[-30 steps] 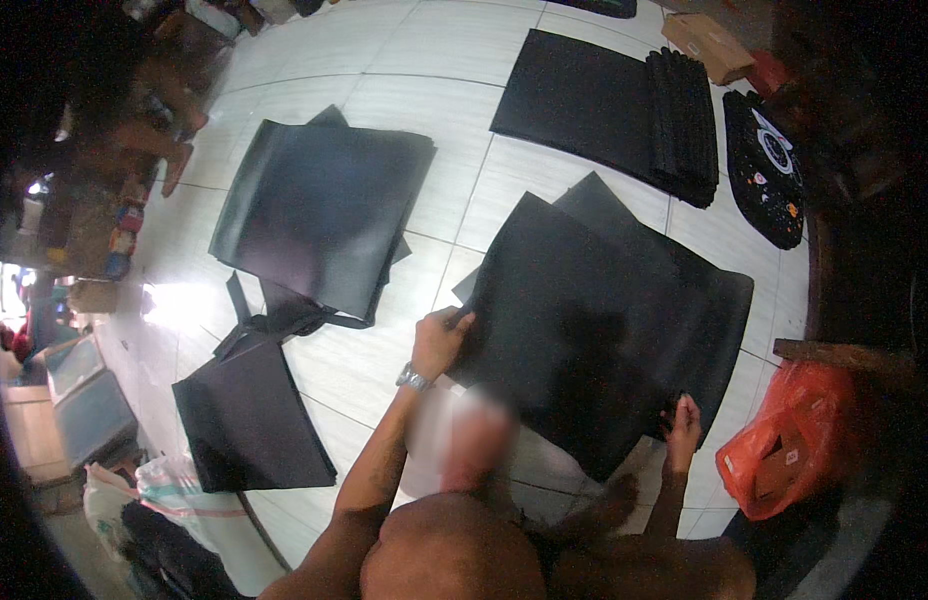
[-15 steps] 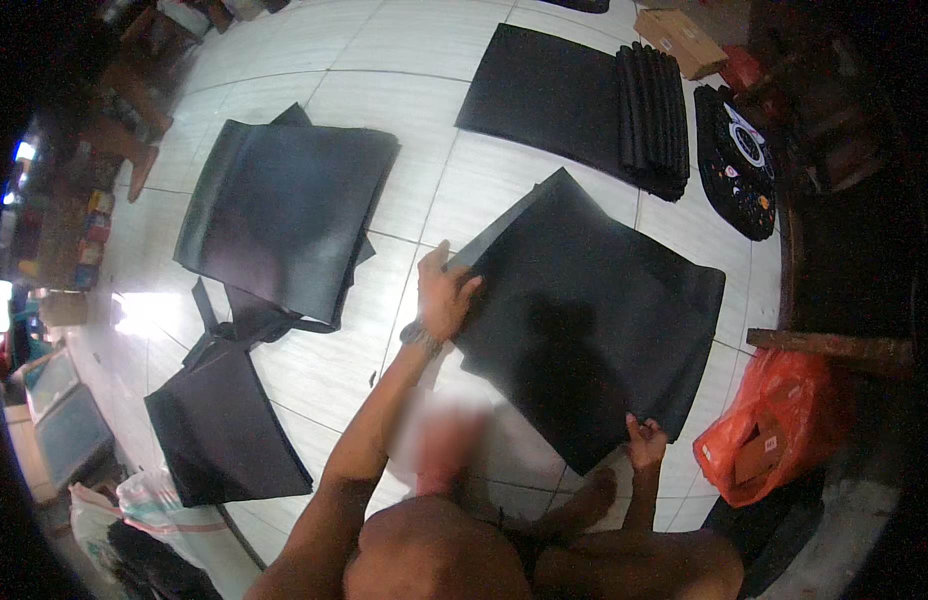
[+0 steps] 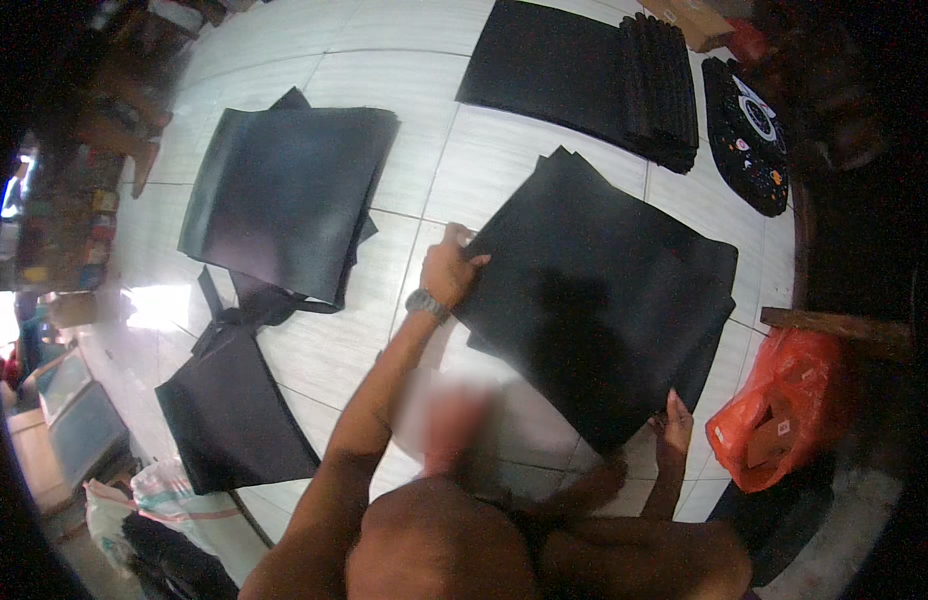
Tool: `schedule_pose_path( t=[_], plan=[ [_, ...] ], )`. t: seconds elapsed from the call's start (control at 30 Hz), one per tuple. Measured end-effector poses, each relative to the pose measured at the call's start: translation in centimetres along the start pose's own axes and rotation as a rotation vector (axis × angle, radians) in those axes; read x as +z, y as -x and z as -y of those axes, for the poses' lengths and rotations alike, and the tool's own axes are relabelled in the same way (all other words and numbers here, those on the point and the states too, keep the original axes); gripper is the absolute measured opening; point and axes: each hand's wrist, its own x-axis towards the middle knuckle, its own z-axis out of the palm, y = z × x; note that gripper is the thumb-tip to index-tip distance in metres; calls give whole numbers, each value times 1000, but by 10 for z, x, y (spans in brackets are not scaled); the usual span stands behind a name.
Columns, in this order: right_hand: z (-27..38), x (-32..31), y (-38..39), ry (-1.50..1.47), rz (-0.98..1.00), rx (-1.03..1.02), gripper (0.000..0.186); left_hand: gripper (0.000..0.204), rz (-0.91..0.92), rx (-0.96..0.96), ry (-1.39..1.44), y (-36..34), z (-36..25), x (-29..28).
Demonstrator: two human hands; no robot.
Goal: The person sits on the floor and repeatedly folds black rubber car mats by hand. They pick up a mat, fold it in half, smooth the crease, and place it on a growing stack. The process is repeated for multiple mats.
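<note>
Several black sheets (image 3: 624, 240), right of centre: left hand (image 3: 451, 268) grasps their left edge; right hand (image 3: 672, 427) touches their lower edge (grip: cannot tell).

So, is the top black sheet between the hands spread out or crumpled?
Spread out: the top black sheet shows one broad, uncrumpled face, the left hand at its edge.

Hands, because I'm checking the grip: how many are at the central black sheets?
2: the left hand at the left edge of the black sheets, the right hand at their lower right.
</note>
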Motion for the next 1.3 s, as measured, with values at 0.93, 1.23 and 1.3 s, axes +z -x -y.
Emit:
schedule_pose_path(
  t=[0.93, 1.23, 1.3],
  plan=[
    [0, -14, -30, 123, -291, -361, 25, 26, 248, -177, 62, 50, 33, -39],
    [-6, -19, -40, 126, -254, -418, 25, 19, 307, -74, 42, 46, 31, -46],
    [-6, -22, -42, 192, -236, -463, 28, 19, 330, -85, 12, 44, 29, -47]
  ],
)
